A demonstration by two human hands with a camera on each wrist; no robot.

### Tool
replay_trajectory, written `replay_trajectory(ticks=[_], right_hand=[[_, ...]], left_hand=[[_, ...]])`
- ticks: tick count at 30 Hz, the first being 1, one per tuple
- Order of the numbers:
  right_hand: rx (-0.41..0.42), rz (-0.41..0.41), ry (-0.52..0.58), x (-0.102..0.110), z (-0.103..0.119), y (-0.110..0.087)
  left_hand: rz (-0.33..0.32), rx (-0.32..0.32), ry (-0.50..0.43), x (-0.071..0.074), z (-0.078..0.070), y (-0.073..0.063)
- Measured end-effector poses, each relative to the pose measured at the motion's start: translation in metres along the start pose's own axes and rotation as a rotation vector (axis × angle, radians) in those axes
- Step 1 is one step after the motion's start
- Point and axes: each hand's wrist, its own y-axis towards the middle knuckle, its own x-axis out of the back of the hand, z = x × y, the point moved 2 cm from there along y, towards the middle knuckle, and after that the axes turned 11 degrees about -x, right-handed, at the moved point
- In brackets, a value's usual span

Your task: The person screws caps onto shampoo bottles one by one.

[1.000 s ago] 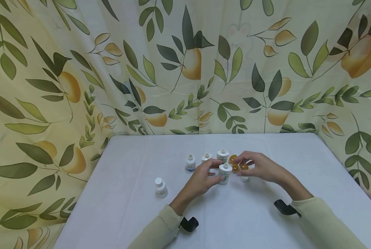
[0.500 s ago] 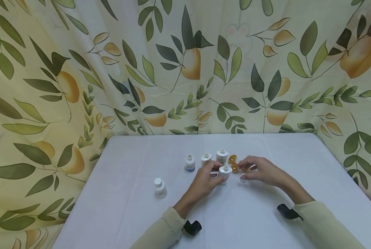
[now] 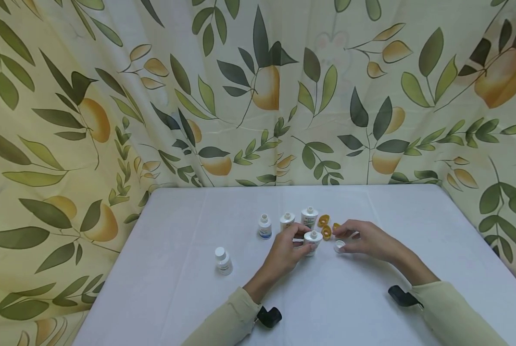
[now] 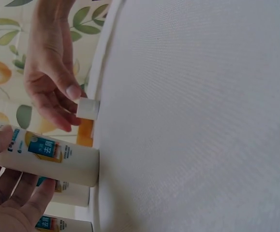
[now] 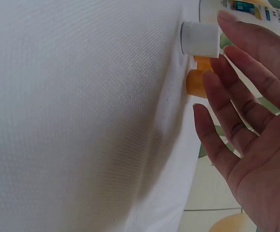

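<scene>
My left hand (image 3: 285, 247) grips a white bottle (image 4: 48, 150) with a blue and yellow label. In the head view that bottle has a bare narrow neck with no cap on it. My right hand (image 3: 366, 238) hovers low to its right, fingers loosely bent and apart. A white cap (image 5: 200, 39) stands on the table by the right thumb; whether they touch I cannot tell. Just beyond the fingertips lie orange caps (image 3: 326, 232), one of them (image 5: 197, 83) partly behind the right fingers.
Behind the left hand stand two more uncapped white bottles (image 3: 309, 217) (image 3: 287, 219) and a smaller bottle (image 3: 264, 227). A small white-capped bottle (image 3: 223, 261) stands apart at the left. A white cloth covers the table (image 3: 162, 288); a patterned curtain (image 3: 240, 158) hangs behind.
My right hand has let go of an orange cap beside the others and shifted slightly right and nearer, by the white cap. The left hand keeps hold of the bottle, its top slightly lower.
</scene>
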Motion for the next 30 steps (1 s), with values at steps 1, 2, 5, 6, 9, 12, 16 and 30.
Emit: replay_trajectory(ticks=[1,2,5,6,9,12,16,30], right_hand=[[0.000,0.000,-0.003,-0.0001,-0.0008,0.0000],[-0.002,-0.001,-0.007,-0.0003,-0.0013,0.0001],[-0.002,-0.001,-0.021,-0.0008,-0.0031,0.0004],[0.000,-0.003,-0.026,-0.0010,-0.0039,0.0005],[0.009,-0.008,-0.038,-0.0021,-0.0052,0.0007],[0.014,-0.011,-0.050,-0.0028,-0.0059,0.0008],[0.007,-0.015,-0.061,-0.0032,-0.0057,0.0012],[0.001,-0.014,-0.077,-0.0042,-0.0044,0.0027]], left_hand=[[-0.001,-0.002,0.003,-0.0002,0.0001,0.0002],[-0.003,-0.004,0.005,-0.0004,0.0002,0.0004],[-0.007,-0.009,0.010,-0.0008,0.0004,0.0005],[-0.009,-0.011,0.010,-0.0008,0.0005,0.0004],[-0.012,-0.005,0.008,-0.0012,0.0016,0.0003],[-0.014,0.002,0.019,-0.0020,0.0038,0.0000],[-0.013,0.012,0.038,-0.0034,0.0067,-0.0006],[-0.010,0.048,0.056,-0.0043,0.0096,-0.0008]])
